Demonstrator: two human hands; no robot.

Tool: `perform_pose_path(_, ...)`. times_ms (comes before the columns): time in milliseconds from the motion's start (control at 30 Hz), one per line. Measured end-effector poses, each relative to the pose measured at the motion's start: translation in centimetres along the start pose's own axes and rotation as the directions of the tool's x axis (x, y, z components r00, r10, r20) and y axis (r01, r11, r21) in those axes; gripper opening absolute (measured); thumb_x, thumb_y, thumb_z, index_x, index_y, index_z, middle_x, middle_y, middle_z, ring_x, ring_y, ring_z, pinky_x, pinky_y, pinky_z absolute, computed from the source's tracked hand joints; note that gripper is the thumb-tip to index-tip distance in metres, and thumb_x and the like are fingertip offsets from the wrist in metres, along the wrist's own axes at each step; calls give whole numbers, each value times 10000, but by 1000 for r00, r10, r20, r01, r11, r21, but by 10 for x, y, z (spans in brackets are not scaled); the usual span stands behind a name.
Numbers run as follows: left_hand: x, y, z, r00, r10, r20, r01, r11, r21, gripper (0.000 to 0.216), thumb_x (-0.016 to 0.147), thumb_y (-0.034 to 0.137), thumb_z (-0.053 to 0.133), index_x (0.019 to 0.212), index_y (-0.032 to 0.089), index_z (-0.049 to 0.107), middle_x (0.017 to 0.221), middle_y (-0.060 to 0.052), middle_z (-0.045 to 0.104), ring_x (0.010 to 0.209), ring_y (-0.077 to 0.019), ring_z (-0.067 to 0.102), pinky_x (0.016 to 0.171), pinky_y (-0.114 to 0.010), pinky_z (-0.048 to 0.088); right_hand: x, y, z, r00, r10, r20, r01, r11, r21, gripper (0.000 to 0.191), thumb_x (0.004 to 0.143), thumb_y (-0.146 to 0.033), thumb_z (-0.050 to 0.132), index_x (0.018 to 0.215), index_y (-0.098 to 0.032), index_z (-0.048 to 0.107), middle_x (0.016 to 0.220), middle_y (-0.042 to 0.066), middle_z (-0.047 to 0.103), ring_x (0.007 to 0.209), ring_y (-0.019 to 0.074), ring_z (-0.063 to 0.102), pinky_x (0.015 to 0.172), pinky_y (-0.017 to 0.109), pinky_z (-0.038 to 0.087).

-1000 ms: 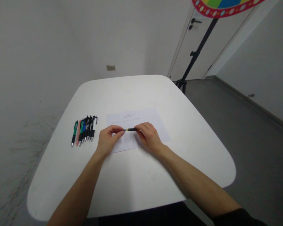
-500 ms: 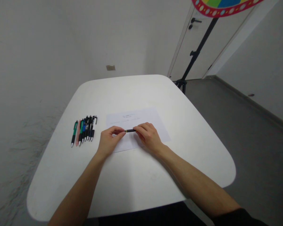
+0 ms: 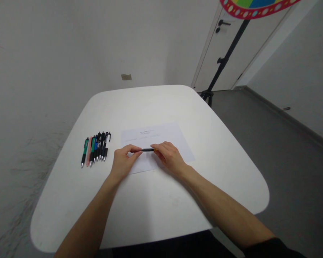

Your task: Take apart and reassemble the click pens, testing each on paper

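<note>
Both my hands hold one black pen (image 3: pixel 148 149) level above a white sheet of paper (image 3: pixel 156 145) on the white table (image 3: pixel 150 200). My left hand (image 3: pixel 123 161) pinches the pen's left end with thumb and forefinger. My right hand (image 3: pixel 170 156) is closed round its right end, hiding most of the barrel. Only a short dark stretch shows between the two hands. The sheet carries a few faint printed lines near its far edge.
A row of several pens (image 3: pixel 95 147), green, pink, blue and black, lies left of the paper. Behind the table's far right corner stands a black tripod stand (image 3: pixel 220 64) bearing a colourful wheel (image 3: pixel 255 7), in front of a door (image 3: pixel 231 50). Walls close in left and behind.
The visible stretch of pen between my hands has grown shorter, and its small yellow band no longer shows. My hands have barely shifted, coming slightly closer together.
</note>
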State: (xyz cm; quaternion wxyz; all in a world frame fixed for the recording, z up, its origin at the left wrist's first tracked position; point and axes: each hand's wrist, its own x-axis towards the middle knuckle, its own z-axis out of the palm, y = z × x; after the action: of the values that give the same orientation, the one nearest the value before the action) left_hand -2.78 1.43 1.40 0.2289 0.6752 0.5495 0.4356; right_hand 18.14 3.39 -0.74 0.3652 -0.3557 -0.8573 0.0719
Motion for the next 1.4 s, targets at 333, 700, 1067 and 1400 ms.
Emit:
perform_pose_path(333,-3,-6,-4,964,267,22,-267,959,94,78,814,221,657,856,212,722,832,-12,746,771,-149,685,771,-282,545,-3,1,1,993,-56,99,52,998,42,236,954,-147,444,1130,-156,602,936,95,719,807,195,604,725,327,481)
perform_pose_path(700,-1,1,-1,998,53,25,-54,997,45,444,722,352,731,1122,189,630,1032,-59,722,852,-185,669,831,-352,534,-1,1,2,996,-18,82,14,998,54,211,957,-160,444,1099,-163,601,924,90,715,836,201,611,739,339,479)
perform_pose_path(1067,1,10,-4,969,-129,208,109,988,105,403,884,429,438,625,180,621,613,4,635,616,-140,569,628,-262,423,-2,1,2,994,-47,95,48,999,-8,201,950,-151,462,1079,-172,615,919,81,720,808,198,595,734,335,454)
perform_pose_path(1400,0,2,-1,980,-92,177,88,996,29,175,792,326,592,805,193,705,733,0,712,674,-148,618,670,-262,476,-4,0,2,986,-48,157,50,999,-12,226,941,-115,450,1104,-144,604,898,96,712,798,198,586,723,322,456)
